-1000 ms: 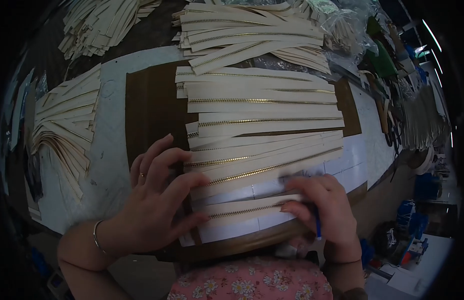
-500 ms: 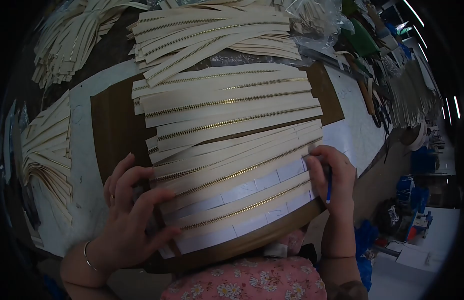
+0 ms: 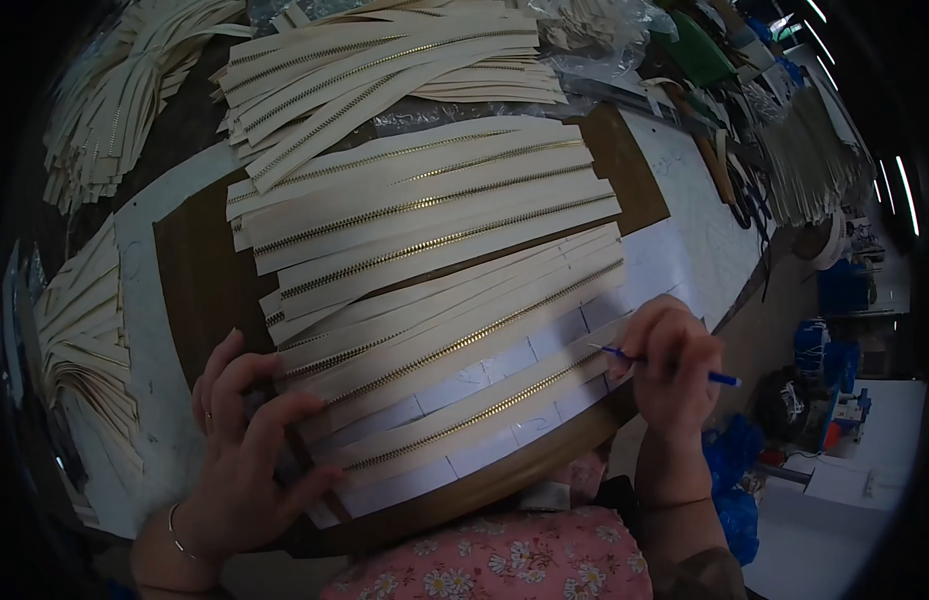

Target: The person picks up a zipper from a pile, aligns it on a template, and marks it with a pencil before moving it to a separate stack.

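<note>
1. Head view: a cream, brassy-toothed zipper (image 3: 477, 415) is laid near, on white paper (image 3: 500, 369).
2. Its left end is touched by the spread left hand (image 3: 243, 440).
3. A blue pen (image 3: 725, 379) is grasped by the right hand (image 3: 675, 365).

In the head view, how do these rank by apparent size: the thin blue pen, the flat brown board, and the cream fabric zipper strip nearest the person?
1. Flat brown board
2. Cream fabric zipper strip nearest the person
3. Thin blue pen, partly hidden by the right hand
</note>
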A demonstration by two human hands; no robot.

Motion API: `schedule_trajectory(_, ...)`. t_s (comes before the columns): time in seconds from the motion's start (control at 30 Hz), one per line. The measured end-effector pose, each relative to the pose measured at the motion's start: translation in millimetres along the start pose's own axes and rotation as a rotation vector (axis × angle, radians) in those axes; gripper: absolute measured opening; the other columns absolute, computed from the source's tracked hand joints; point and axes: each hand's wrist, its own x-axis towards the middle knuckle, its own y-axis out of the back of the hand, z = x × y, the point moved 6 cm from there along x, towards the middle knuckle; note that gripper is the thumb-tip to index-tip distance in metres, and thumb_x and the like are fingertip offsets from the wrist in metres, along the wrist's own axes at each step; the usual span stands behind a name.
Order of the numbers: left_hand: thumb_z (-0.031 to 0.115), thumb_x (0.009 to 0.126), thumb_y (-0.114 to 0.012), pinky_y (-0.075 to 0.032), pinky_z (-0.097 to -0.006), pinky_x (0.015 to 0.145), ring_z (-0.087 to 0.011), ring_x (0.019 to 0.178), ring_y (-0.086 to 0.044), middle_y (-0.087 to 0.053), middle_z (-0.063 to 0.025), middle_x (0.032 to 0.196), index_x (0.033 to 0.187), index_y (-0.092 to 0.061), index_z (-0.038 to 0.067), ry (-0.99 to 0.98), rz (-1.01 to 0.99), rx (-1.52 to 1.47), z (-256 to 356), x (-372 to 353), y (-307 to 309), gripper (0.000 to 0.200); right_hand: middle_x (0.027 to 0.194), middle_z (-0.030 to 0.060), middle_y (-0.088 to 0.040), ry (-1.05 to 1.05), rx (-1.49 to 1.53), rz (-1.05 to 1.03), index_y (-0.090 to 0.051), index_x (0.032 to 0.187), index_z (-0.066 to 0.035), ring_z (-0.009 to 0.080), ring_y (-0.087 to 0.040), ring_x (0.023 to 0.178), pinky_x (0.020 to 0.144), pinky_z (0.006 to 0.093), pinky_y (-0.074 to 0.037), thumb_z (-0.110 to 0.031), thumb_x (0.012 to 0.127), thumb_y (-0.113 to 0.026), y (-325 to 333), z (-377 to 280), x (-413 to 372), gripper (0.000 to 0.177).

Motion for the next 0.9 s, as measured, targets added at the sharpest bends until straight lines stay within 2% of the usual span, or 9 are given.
schedule_trajectory(0.07,0.034,0.074,-0.083,-0.023,-0.0568,0.113,-0.0493,0.138,-0.028,-0.038,-0.0183,0.137,0.118,-0.057,0.013,-0.002,-0.001,0.006,0,-1,0,0.056,0.080,0.0076,-0.055,-0.137,-0.228,-0.056,-0.051,0.071,-0.002,0.0119,-0.052,0.061,0.056,0.0229,-0.042,-0.040,0.105,-0.046,-3,8,5,0.050)
schedule_trajectory(0.1,0.033,0.074,-0.083,-0.023,-0.0570,0.113,-0.0494,0.138,-0.027,-0.038,-0.0184,0.137,0.119,-0.057,0.013,-0.001,0.002,0.009,-1,-1,-1,0.056,0.080,0.0076,-0.055,-0.136,-0.231,-0.050,-0.051,0.071,-0.002,0.0119,-0.052,0.061,0.056,0.0229,-0.042,-0.040,0.105,-0.046,0,11,6,0.050)
schedule_trajectory(0.17,0.033,0.074,-0.083,-0.022,-0.0572,0.113,-0.0495,0.138,-0.027,-0.038,-0.0185,0.137,0.119,-0.056,0.013,-0.002,0.003,0.012,-1,-1,-1,0.057,0.071,0.0062,-0.052,-0.083,-0.298,0.025,-0.050,0.070,-0.003,0.0092,-0.048,0.055,0.049,0.0223,-0.036,-0.038,0.106,-0.045,9,20,7,0.051)
schedule_trajectory(0.27,0.034,0.074,-0.083,-0.023,-0.0571,0.113,-0.0497,0.139,-0.026,-0.038,-0.0189,0.137,0.120,-0.056,0.013,0.004,-0.007,0.006,-2,-2,-2,0.057,0.068,0.0048,-0.052,-0.004,-0.266,0.099,-0.050,0.068,-0.003,0.0092,-0.047,0.053,0.047,0.0242,-0.034,-0.033,0.106,-0.045,15,21,7,0.049)
schedule_trajectory(0.4,0.034,0.075,-0.082,-0.022,-0.0567,0.114,-0.0493,0.139,-0.026,-0.038,-0.0191,0.138,0.120,-0.056,0.013,0.011,0.004,-0.002,-2,-2,-2,0.057,0.069,0.0048,-0.053,0.037,-0.290,0.099,-0.051,0.068,-0.003,0.0093,-0.045,0.050,0.046,0.0245,-0.033,-0.032,0.106,-0.045,15,22,10,0.048)
schedule_trajectory(0.47,0.034,0.075,-0.082,-0.022,-0.0565,0.114,-0.0491,0.139,-0.026,-0.037,-0.0191,0.138,0.120,-0.056,0.013,0.012,0.005,0.000,-2,-2,-2,0.056,0.068,0.0073,-0.047,0.105,-0.430,0.034,-0.039,0.065,-0.006,0.0098,-0.041,0.047,0.042,0.0230,-0.031,-0.041,0.107,-0.039,8,17,13,0.055)
schedule_trajectory(0.67,0.033,0.074,-0.083,-0.023,-0.0563,0.114,-0.0488,0.139,-0.025,-0.037,-0.0189,0.139,0.120,-0.056,0.014,0.001,0.009,0.014,-2,-2,-2,0.057,0.069,0.0063,-0.048,0.028,-0.457,0.049,-0.044,0.066,-0.004,0.0089,-0.041,0.049,0.043,0.0231,-0.031,-0.037,0.108,-0.039,3,16,12,0.053)
schedule_trajectory(0.9,0.032,0.072,-0.084,-0.023,-0.0564,0.114,-0.0490,0.139,-0.025,-0.037,-0.0191,0.139,0.120,-0.056,0.013,0.013,0.007,0.014,-2,-2,-2,0.058,0.068,0.0048,-0.047,0.090,-0.451,0.041,-0.048,0.068,-0.003,0.0077,-0.041,0.050,0.045,0.0232,-0.031,-0.036,0.108,-0.039,7,17,11,0.052)
